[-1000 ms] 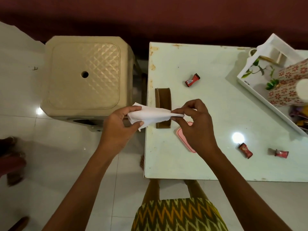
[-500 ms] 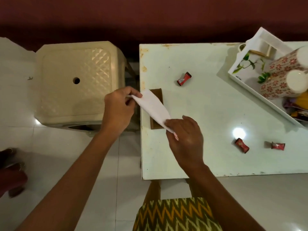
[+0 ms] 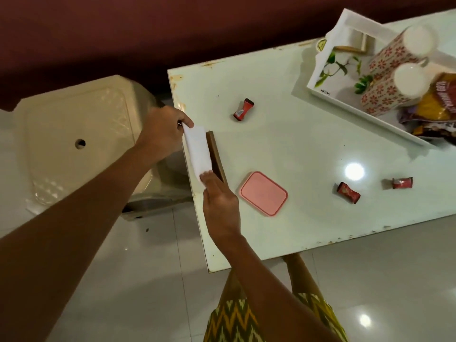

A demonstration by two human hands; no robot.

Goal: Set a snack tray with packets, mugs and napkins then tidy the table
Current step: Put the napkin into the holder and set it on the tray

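Observation:
A folded white napkin (image 3: 198, 151) lies stretched along the table's left edge, beside a brown napkin holder (image 3: 216, 155). My left hand (image 3: 164, 130) pinches its far end. My right hand (image 3: 220, 203) presses fingertips on its near end. A white tray (image 3: 350, 99) at the back right holds two floral mugs (image 3: 394, 92) and snack packets (image 3: 436, 107). Three small red wrapped sweets lie loose on the table: one sweet (image 3: 243, 109) behind the holder, and two sweets (image 3: 348, 192) (image 3: 402, 183) at the right.
A pink lid (image 3: 263, 193) lies on the pale green table (image 3: 308, 149) near my right hand. A beige plastic stool (image 3: 81, 144) stands close to the table's left edge. Glossy tiled floor surrounds both.
The napkin went from being held up between both hands to lying flat along the table edge beside the holder. The view has shifted and tilted.

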